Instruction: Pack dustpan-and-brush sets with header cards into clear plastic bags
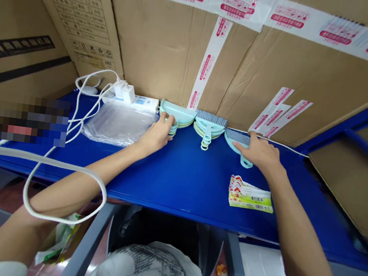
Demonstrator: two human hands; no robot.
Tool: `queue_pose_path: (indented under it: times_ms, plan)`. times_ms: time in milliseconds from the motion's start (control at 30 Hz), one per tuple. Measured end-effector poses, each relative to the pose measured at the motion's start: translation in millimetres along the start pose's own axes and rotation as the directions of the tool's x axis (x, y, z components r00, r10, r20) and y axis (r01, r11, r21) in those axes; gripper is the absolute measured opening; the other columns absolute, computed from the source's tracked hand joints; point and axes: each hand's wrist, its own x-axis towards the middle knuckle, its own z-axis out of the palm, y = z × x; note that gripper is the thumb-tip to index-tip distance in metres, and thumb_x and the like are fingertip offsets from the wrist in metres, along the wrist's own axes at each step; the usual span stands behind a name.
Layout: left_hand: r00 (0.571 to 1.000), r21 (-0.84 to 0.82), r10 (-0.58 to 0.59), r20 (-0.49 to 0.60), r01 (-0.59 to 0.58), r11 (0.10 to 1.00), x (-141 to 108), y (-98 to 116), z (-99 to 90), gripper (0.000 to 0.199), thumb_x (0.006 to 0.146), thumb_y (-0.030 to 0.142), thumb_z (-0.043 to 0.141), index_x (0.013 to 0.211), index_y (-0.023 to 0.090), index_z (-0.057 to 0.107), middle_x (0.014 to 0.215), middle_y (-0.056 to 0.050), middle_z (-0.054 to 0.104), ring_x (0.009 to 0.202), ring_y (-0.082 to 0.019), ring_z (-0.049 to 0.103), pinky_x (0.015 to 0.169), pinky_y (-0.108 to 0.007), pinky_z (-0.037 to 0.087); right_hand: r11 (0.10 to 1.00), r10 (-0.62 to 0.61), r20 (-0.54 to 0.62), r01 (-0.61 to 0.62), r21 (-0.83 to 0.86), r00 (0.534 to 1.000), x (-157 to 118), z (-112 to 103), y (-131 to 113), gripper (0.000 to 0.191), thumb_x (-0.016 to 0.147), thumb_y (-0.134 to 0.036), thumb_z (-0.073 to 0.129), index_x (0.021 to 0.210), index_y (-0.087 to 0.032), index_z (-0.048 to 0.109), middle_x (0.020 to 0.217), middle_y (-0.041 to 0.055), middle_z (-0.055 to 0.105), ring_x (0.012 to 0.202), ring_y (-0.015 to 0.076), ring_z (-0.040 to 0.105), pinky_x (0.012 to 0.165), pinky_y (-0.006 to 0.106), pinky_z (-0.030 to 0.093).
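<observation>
Our left hand (159, 132) has its fingers curled at the handle end of the dustpan stack (182, 114), by the back of the tabletop (182, 178); can't tell how tight that grip is. Our right hand (261, 153) is on the pale-blue brush (242, 140), thumb apart from fingers; can't tell if it's clamped. The brush stack (209, 125) sits b/w them, handles toward us, w/ cards (251, 196) nearer us.

Handling, our guess: brush = light, stiff plastic, prob. a bit slick; bristles soft, so best hold is the handle, not the tips. Pans prob. light + thin-walled, may slide apart, so we'd pinch all handles tog. Clear bags (118, 122) look floppy & slippery; take 'em by an edge.
</observation>
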Motion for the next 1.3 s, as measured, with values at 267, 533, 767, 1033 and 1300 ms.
queue_pose_path:
  times_ms: [267, 533, 767, 1033, 1300]
  plan:
    - [0.996, 0.152, -0.075, 0.056, 0.066, 0.986, 1, 7, -9.5, 0.05, 0.083, 0.014, 0.082, 0.125, 0.022, 0.056, 0.141, -0.016, 0.052, 0.1, -0.036, 0.075, 0.095, -0.061, 0.064, 0.995, -0.054, -0.044, 0.058, 0.082, 0.998, -7, 42, 10, 0.068, 0.099, -0.037, 0.063, 0.164, -0.025, 0.049, 0.148, 0.0281, 0.057, 0.116, 0.0452, 0.074, 0.099, 0.057, 0.056]
    - [0.911, 0.044, 0.107, -0.399, -0.098, 0.994, -4, 26, -32.1, 0.065, 0.085, 0.051, 0.086, 0.138, 0.024, 0.059, 0.149, -0.019, 0.052, 0.143, -0.046, 0.051, 0.116, -0.064, 0.049, 0.898, 0.162, -0.066, -0.119, 0.424, 0.985, 6, 18, 68, 0.032, 0.09, -0.031, 0.064, 0.114, -0.021, 0.083, 0.103, 0.0128, 0.08, 0.099, 0.033, 0.074, 0.091, 0.045, 0.056]
    - [0.906, -0.306, 0.296, -0.302, -0.386, 0.87, -24, 62, -12.8, 0.011, 0.102, 0.031, 0.061, 0.103, 0.022, 0.068, 0.102, -0.008, 0.069, 0.097, -0.025, 0.068, 0.081, -0.041, 0.063, 0.483, 0.338, -0.302, 0.111, 0.868, 0.892, -21, -12, 54, 0.05, 0.089, -0.02, 0.051, 0.135, -0.02, 0.07, 0.124, 0.0246, 0.074, 0.073, 0.0204, 0.068, 0.059, 0.037, 0.048]
    - [0.838, -0.449, 0.503, -0.211, -0.54, 0.712, -48, 88, 5.1, 0.058, 0.102, 0.038, 0.072, 0.154, 0.03, 0.048, 0.145, -0.015, 0.053, 0.123, -0.027, 0.067, 0.078, -0.034, 0.068, 0.367, -0.296, -0.292, 0.39, 0.845, 0.91, -69, 9, -56, 0.024, 0.094, -0.041, 0.05, 0.107, -0.025, 0.062, 0.072, -0.0015, 0.063, 0.055, 0.0193, 0.058, 0.058, 0.033, 0.053]
    - [0.776, -0.349, -0.084, -0.625, -0.182, 0.919, -4, 29, -16.6, 0.023, 0.092, 0.015, 0.062, 0.114, 0.023, 0.058, 0.119, -0.008, 0.058, 0.104, -0.022, 0.064, 0.074, -0.032, 0.059, 0.827, -0.316, -0.318, 0.423, 0.369, 0.894, 5, -52, -176, 0.033, 0.098, -0.042, 0.053, 0.114, -0.023, 0.075, 0.117, 0.0143, 0.08, 0.112, 0.0367, 0.074, 0.094, 0.045, 0.055]
